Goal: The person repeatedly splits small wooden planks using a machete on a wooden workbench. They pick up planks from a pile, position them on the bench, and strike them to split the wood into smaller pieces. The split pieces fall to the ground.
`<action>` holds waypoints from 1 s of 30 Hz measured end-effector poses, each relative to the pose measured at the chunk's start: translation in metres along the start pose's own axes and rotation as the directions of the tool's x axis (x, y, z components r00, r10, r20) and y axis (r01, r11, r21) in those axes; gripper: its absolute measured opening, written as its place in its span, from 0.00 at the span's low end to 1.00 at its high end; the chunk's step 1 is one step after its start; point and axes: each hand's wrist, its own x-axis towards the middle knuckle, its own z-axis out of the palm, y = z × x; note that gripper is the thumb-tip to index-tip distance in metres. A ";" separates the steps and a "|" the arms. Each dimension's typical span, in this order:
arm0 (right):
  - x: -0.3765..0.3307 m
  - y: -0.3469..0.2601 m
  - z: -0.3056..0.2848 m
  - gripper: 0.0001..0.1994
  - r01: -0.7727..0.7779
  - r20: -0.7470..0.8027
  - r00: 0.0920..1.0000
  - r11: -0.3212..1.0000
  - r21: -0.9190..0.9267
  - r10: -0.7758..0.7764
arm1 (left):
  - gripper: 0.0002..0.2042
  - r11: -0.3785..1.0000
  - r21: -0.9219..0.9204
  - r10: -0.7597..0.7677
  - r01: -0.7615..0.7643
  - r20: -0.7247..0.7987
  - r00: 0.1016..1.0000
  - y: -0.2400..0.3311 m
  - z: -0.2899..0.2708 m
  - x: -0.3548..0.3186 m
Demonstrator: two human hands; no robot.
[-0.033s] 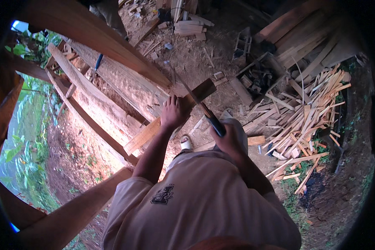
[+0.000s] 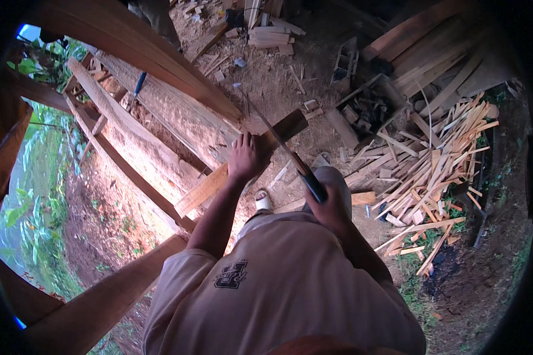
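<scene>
A short wooden board [image 2: 206, 190] lies slantwise in front of me, its far end darker. My left hand [image 2: 246, 157] is closed over its middle, fingers across the far edge. In my right hand [image 2: 331, 204] is the black handle of a handsaw [image 2: 307, 174]. Its narrow blade crosses the board to the right of my left hand and points away to the far left. From above I cannot tell how deep the blade sits in the wood.
A thick beam [image 2: 154, 56] slants in from the upper left. Curved timbers [image 2: 121, 157] and a blue-handled tool [image 2: 140, 84] lie left among sawdust. At right are a heap of thin offcuts [image 2: 438, 171] and a wooden box [image 2: 344, 128] of dark scraps. A post [image 2: 109, 284] stands near-left.
My right hand and the saw handle have shifted slightly toward my body and to the right. My left hand stays on the board.
</scene>
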 end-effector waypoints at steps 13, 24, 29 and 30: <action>-0.017 -0.079 -0.109 0.12 -0.163 0.221 0.956 0.976 -0.143 0.192 | 0.35 0.999 -0.007 0.038 -0.038 0.037 0.999 -0.004 -0.001 -0.003; 0.057 -0.002 0.002 0.16 -0.043 0.133 0.990 0.999 -0.016 0.045 | 0.34 0.997 -0.011 -0.078 0.080 0.092 0.993 0.013 -0.016 0.005; -0.028 -0.026 -0.085 0.14 -0.119 0.224 0.964 0.986 -0.117 0.143 | 0.35 0.998 0.015 -0.064 0.064 -0.027 0.998 0.003 0.002 0.000; -0.036 -0.045 -0.109 0.13 -0.199 0.294 0.929 0.974 -0.108 0.222 | 0.36 0.997 0.007 -0.075 0.075 0.005 0.997 0.004 0.000 0.000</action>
